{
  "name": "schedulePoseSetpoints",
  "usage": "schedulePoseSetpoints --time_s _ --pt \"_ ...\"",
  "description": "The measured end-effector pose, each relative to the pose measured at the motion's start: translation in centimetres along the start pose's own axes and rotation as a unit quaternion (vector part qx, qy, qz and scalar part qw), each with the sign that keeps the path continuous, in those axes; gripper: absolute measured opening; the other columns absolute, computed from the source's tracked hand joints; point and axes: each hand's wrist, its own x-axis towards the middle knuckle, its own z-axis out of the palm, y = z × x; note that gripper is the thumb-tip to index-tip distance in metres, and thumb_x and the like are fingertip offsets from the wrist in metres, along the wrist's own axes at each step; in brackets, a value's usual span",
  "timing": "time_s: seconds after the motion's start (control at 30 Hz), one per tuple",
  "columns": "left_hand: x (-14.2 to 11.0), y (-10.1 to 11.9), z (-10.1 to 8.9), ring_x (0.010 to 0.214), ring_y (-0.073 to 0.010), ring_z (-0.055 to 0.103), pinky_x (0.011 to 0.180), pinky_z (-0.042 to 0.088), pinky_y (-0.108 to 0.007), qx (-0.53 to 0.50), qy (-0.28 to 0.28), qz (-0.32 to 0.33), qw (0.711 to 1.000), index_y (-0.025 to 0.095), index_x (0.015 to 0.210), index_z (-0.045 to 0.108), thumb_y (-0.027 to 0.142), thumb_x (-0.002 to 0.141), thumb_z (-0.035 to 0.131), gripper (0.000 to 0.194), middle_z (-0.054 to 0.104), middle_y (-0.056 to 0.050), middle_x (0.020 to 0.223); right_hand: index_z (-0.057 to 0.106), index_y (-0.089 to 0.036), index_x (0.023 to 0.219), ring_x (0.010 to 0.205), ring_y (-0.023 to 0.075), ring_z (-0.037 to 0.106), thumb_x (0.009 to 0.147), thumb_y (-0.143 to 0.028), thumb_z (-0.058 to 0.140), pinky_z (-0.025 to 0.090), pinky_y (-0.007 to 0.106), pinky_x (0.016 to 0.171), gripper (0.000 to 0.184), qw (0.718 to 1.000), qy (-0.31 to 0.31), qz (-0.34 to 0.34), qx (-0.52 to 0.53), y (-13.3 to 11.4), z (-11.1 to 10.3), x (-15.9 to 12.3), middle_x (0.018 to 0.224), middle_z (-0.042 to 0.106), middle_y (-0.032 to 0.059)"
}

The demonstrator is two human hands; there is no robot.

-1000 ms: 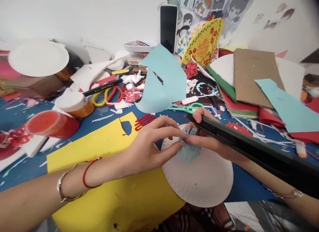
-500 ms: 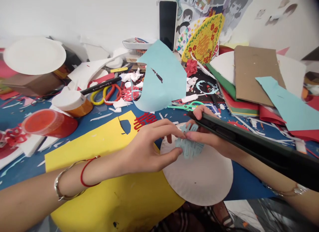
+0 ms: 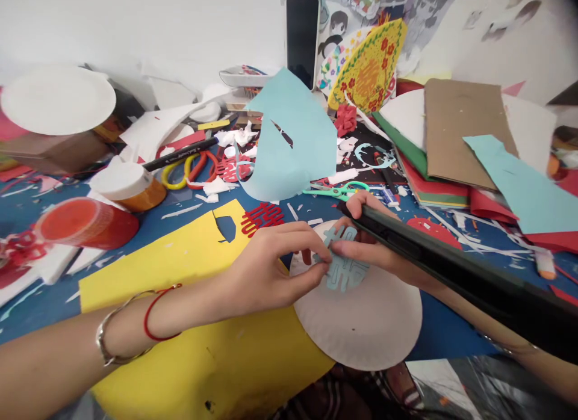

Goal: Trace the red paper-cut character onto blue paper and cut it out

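**A:** What does the left hand (image 3: 275, 269) do at this moment?

**B:** Its thumb and first finger come close together at the left edge of the small light blue paper cut-out (image 3: 345, 274), and they seem to pinch it. The other fingers are bent and lie close to each other.

**A:** And the right hand (image 3: 379, 251)?

**B:** It holds a long black tool (image 3: 456, 263), which lies along the forearm. The first finger is stretched out and presses on the top of the cut-out. Other fingers curl up around the end of the tool. I cannot tell the state of the thumb, because the tool hides it.

**A:** Where is the cut-out exactly?

**B:** It lies on a white paper plate (image 3: 361, 330), near the plate's upper edge, between the two hands. The plate lies partly on a yellow paper sheet (image 3: 203, 360).

**A:** What else is near?

**B:** Green scissors (image 3: 336, 191) lie just behind the plate. A red paper cut-out (image 3: 262, 220) is beside the top of the yellow sheet, and a big light blue paper sheet (image 3: 289, 137) with narrow cuts rises behind them.
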Motion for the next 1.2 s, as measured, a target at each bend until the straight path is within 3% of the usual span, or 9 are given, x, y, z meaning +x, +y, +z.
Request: schedulePoseSetpoints --time_s 0.23,0.53,0.73,0.83,1.0,1.2 --pt "0.3 0.1 -0.2 0.067 -0.0093 0.054 0.063 0.046 -0.021 -0.018 0.019 -0.054 0.998 0.015 0.078 0.060 0.011 0.078 0.056 0.005 0.061 0.000 0.075 0.032 -0.024 0.082 0.059 0.0065 0.055 0.073 -0.017 0.067 0.039 0.018 0.048 0.037 0.999 0.007 -0.036 -0.020 0.6 -0.1 0.3 0.078 0.058 -0.0048" --pt "0.4 -0.8 -0.2 0.065 -0.0077 0.053 0.059 0.047 -0.019 -0.037 0.082 -0.096 0.991 0.015 0.086 0.057 0.014 0.079 0.057 0.007 0.059 0.001 0.079 0.032 -0.025 0.084 0.068 0.0089 0.061 0.071 -0.015 0.068 0.049 0.021 0.058 0.040 0.999 0.029 -0.042 -0.002 0.7 -0.9 0.3 0.082 0.057 -0.0042" --pt "0.1 -0.3 -0.3 0.067 -0.0094 0.059 0.064 0.049 -0.020 -0.039 0.023 -0.087 0.995 0.013 0.090 0.059 0.009 0.079 0.053 0.013 0.064 0.000 0.075 0.031 -0.025 0.084 0.057 0.0076 0.058 0.071 -0.015 0.068 0.046 0.021 0.053 0.040 0.997 0.006 -0.048 -0.058 1.2 -2.4 0.8 0.078 0.060 -0.0041" --pt "0.0 -0.2 -0.2 0.068 -0.0095 0.058 0.066 0.049 -0.021 -0.016 0.021 -0.073 0.997 0.013 0.090 0.059 0.009 0.078 0.053 0.014 0.064 0.000 0.076 0.032 -0.024 0.085 0.051 0.0054 0.056 0.073 -0.014 0.066 0.045 0.020 0.050 0.038 0.996 -0.002 -0.019 -0.082 1.5 -2.9 0.8 0.079 0.060 -0.0037" --pt "0.0 -0.5 -0.1 0.073 -0.0106 0.057 0.063 0.047 -0.023 0.051 0.041 -0.081 0.995 0.014 0.101 0.055 0.022 0.079 0.059 0.024 0.061 -0.003 0.090 0.032 -0.025 0.089 0.054 0.0041 0.058 0.077 -0.012 0.063 0.047 0.016 0.052 0.036 0.996 -0.045 -0.011 -0.078 1.7 -3.1 0.5 0.082 0.057 -0.0046" --pt "0.2 -0.8 0.0 0.070 -0.0098 0.059 0.065 0.047 -0.022 0.020 -0.037 -0.108 0.993 0.017 0.105 0.050 0.014 0.081 0.053 0.024 0.064 0.002 0.079 0.032 -0.025 0.090 0.062 0.0043 0.060 0.080 -0.012 0.062 0.049 0.015 0.058 0.033 0.989 -0.098 0.000 -0.109 1.4 -2.9 0.2 0.084 0.057 -0.0038"
